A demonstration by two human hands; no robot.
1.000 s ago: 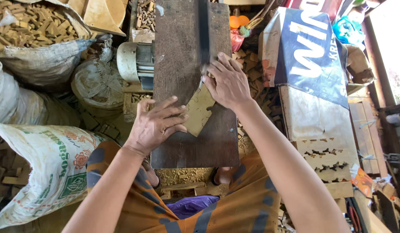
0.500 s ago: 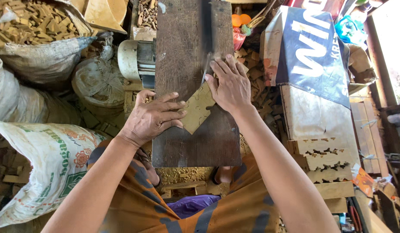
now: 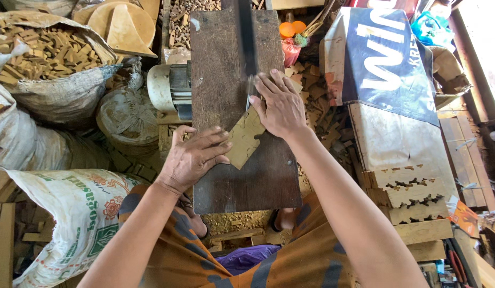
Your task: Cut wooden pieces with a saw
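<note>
You sit in a cramped woodworking corner with a dark wooden worktop (image 3: 221, 64) running away from you, its near end just above your knees. A thin saw blade (image 3: 248, 90) stands upright through the worktop, blurred. A flat, light-brown wooden piece (image 3: 245, 140), roughly diamond-shaped with curved lines marked on it, lies on the worktop at the blade. Your right hand (image 3: 279, 104) presses flat on the far right part of the piece, its fingers (image 3: 263, 85) held together and stretched forward just beside the blade; they press down rather than clamp. Your left hand (image 3: 193, 157) lies flat at the worktop's left edge, its fingers (image 3: 218, 145) slightly spread and their tips resting on the piece's near left edge. Neither hand closes around anything. To the left of the worktop sits a grey electric motor (image 3: 170, 90), and beyond it an open sack of small wood blocks (image 3: 50, 50). A white printed sack (image 3: 66, 213) leans near your left knee. To the right, wood offcuts (image 3: 317, 106) are heaped beside the worktop, then a blue-and-white printed sheet (image 3: 389, 58) draped over a stack, with a pile of cut-out wooden boards (image 3: 413, 192) below it. Your lap is covered by orange patterned cloth (image 3: 205, 261).
</note>
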